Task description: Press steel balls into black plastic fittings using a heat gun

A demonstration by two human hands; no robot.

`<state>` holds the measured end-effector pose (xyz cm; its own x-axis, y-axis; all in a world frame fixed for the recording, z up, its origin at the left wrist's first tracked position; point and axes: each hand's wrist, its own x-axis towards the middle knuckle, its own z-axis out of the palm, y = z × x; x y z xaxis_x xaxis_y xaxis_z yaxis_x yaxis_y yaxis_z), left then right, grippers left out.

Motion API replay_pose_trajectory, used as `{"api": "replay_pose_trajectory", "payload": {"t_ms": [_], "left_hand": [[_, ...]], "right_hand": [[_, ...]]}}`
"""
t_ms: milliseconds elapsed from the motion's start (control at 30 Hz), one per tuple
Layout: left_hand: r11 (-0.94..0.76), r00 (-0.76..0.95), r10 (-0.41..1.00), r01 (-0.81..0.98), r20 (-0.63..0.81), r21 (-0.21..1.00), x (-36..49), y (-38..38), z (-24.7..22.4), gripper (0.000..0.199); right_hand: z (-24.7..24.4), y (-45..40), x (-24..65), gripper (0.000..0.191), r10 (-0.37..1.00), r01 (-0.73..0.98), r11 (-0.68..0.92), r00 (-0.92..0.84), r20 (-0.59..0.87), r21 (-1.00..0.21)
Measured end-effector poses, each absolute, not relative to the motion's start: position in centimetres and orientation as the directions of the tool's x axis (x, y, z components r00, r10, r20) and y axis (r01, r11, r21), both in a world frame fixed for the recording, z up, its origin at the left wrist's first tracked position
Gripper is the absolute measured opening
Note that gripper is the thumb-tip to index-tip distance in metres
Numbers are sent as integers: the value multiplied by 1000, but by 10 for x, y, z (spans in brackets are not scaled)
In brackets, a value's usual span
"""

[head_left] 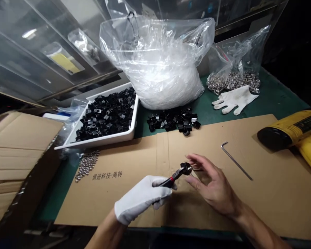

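Gloved left hand (141, 197) grips ratchet (175, 176); right hand (212, 183) beside; hex key (235, 160) beyond.

Gloved left hand (141, 199) grips socket wrench (175, 176) — right hand (212, 183) just beside.

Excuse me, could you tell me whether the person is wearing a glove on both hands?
No, the left hand is in a white glove, while the right hand is bare.
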<state>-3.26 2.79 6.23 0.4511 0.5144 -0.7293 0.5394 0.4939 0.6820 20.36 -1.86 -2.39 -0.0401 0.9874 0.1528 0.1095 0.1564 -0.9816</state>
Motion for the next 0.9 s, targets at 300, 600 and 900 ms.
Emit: {"api": "replay_pose_trajectory", "payload": {"t_ms": [300,600,900], "left_hand": [[525,635,466,362,-616,770,-58,9,50,28],[733,681,376,196,-628,651,-69,-10,21,39],[636,578,501,259,-644,727,-61,-22,10,39]], "right_hand": [[-22,-24,201,30,954,7,114,-281,107,-993],[-13,-19,204,26,914,91,65,-404,23,-994],[-4,-10,193,28,917,177,169,-389,89,-970]]}}
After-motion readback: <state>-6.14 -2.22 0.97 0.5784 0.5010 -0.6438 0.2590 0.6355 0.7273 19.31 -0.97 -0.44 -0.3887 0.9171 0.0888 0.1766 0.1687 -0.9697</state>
